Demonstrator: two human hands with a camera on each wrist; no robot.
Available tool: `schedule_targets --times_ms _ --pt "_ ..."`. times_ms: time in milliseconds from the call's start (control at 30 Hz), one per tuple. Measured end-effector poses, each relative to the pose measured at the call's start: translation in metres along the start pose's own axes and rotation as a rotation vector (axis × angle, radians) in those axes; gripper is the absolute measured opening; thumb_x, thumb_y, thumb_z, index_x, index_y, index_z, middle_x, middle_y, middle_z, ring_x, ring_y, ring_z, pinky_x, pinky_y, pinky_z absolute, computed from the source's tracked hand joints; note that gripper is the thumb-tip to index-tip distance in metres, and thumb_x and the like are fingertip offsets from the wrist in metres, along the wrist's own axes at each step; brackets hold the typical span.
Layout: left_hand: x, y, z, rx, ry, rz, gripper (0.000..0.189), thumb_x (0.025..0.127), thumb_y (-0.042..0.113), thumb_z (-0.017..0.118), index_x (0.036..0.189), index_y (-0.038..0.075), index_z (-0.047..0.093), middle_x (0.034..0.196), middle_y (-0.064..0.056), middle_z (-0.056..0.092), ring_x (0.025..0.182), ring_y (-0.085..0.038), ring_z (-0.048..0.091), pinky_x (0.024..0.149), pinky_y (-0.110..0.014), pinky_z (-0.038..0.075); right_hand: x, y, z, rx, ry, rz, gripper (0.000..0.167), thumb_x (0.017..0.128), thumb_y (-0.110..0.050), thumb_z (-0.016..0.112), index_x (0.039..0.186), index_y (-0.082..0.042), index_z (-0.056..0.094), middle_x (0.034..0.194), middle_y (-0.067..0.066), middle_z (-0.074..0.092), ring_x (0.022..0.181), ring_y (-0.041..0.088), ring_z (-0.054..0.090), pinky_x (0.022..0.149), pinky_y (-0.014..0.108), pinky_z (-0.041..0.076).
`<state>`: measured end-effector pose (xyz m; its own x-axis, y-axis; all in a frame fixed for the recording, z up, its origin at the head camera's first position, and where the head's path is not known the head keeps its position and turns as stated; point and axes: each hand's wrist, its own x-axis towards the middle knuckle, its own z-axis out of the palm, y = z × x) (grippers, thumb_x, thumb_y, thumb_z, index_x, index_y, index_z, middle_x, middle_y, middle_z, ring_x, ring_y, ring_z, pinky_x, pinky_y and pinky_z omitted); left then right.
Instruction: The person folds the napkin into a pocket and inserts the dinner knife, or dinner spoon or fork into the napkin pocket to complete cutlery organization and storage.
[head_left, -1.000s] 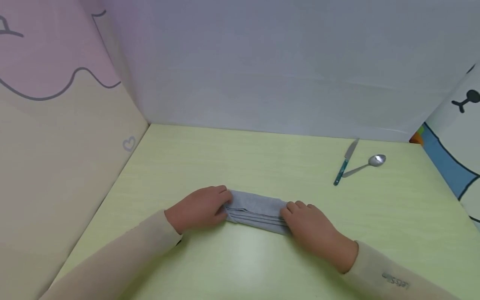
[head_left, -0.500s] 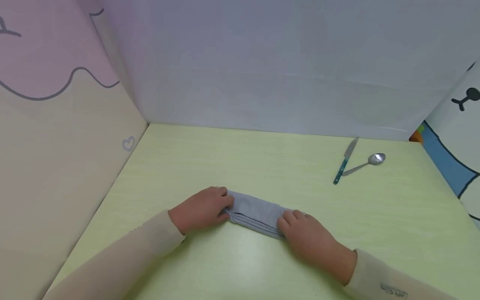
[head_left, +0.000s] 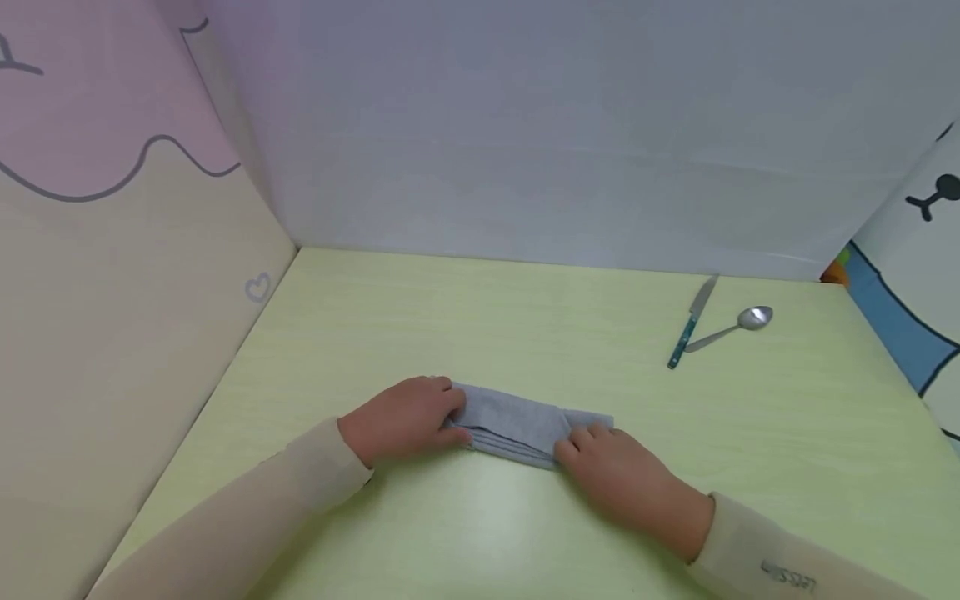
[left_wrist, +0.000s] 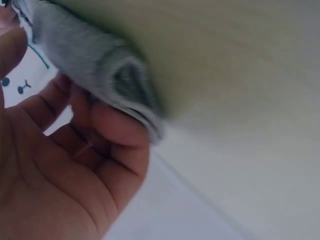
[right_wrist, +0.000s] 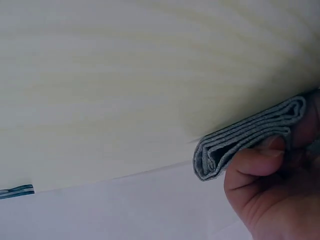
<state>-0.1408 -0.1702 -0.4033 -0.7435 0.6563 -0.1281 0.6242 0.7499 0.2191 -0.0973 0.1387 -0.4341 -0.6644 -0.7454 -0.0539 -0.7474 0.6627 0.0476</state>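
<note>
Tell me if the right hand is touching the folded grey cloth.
Touching: the right wrist view shows the right hand gripping the layered end of the folded grey cloth.

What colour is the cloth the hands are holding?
The cloth is grey, slightly bluish; it shows best in the head view.

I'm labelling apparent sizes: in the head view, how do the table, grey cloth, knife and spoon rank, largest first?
1. Table
2. Grey cloth, folded and partly covered by the hands
3. Knife and spoon: much alike in length, so left unranked
</note>
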Motion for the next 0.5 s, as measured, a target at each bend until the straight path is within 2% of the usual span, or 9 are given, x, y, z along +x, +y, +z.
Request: schedule_targets --times_ms 100,267,333,500 --pt "0.007 0.009 0.002 0.087 0.021 0.014 0.025 0.093 0.032 0.077 0.084 0.016 0.06 0.075 0.005 0.047 0.066 -0.013 0.046 0.064 -0.029 0.043 -0.001 0.001 -0.002 -0.028 0.01 0.005 0.015 0.096 -0.008 0.068 0.106 -0.01 0.059 0.089 0.005 0.056 0.075 0.023 0.054 0.055 0.035 0.047" --pt "0.018 0.026 0.01 0.222 0.091 0.083 0.016 0.088 0.016 0.076 0.09 0.013 0.06 0.076 0.003 0.051 0.065 -0.016 0.052 0.057 -0.03 0.044 -0.005 0.002 -0.007 -0.203 0.101 -0.038 0.036 0.092 -0.011 0.076 0.123 -0.011 0.058 0.099 0.008 0.054 0.07 0.024 0.05 0.046 0.03 0.037" --pt "0.021 0.033 0.013 0.27 0.082 0.091 0.014 0.09 0.013 0.074 0.092 0.012 0.06 0.077 0.001 0.052 0.064 -0.017 0.054 0.055 -0.03 0.045 -0.005 0.002 -0.006 -0.244 0.134 -0.03 0.038 0.09 -0.009 0.078 0.122 -0.008 0.058 0.098 0.01 0.054 0.063 0.022 0.047 0.043 0.03 0.036" --pt "0.022 0.048 0.018 0.466 0.069 0.122 0.005 0.095 0.008 0.067 0.093 0.011 0.063 0.076 -0.002 0.053 0.062 -0.016 0.053 0.051 -0.029 0.047 -0.005 -0.001 0.002 -0.205 0.165 0.049 0.029 0.087 0.0 0.076 0.108 0.0 0.056 0.087 0.012 0.047 0.047 0.018 0.035 0.035 0.028 0.033"
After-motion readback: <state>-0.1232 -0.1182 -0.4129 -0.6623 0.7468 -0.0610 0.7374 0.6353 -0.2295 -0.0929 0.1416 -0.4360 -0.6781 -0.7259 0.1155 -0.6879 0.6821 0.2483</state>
